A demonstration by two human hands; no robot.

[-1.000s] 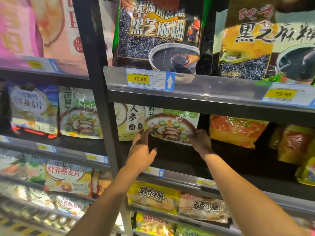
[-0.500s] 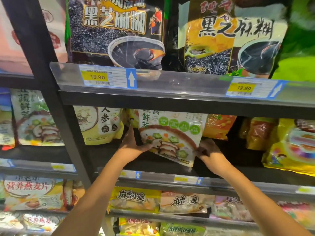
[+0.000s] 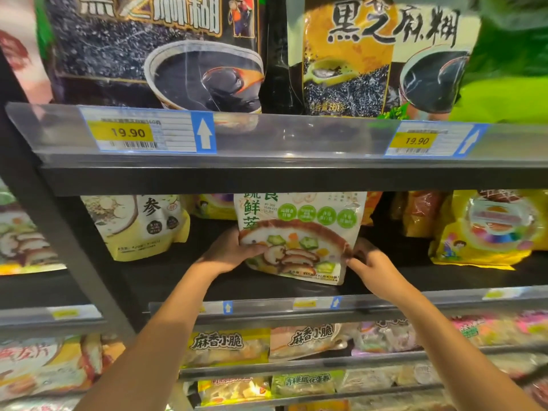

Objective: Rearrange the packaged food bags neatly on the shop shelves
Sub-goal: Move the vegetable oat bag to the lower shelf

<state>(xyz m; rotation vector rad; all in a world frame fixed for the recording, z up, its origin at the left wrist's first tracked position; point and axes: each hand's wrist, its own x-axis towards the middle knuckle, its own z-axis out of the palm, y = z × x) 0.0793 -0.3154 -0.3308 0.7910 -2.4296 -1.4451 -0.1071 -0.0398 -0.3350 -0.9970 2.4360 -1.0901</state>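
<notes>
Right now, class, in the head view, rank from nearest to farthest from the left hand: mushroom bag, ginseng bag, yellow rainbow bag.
1. The mushroom bag, held by the left hand.
2. The ginseng bag, to its left.
3. The yellow rainbow bag, far right.

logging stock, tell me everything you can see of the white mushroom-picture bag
The white bag is a glossy plastic pouch with green characters, four green badges and a printed bowl of sliced mushrooms, okra and carrot. It is nearly upright, low over the dark shelf, its top hidden by the shelf above. The left hand grips its left edge; the right hand holds its lower right corner.
</notes>
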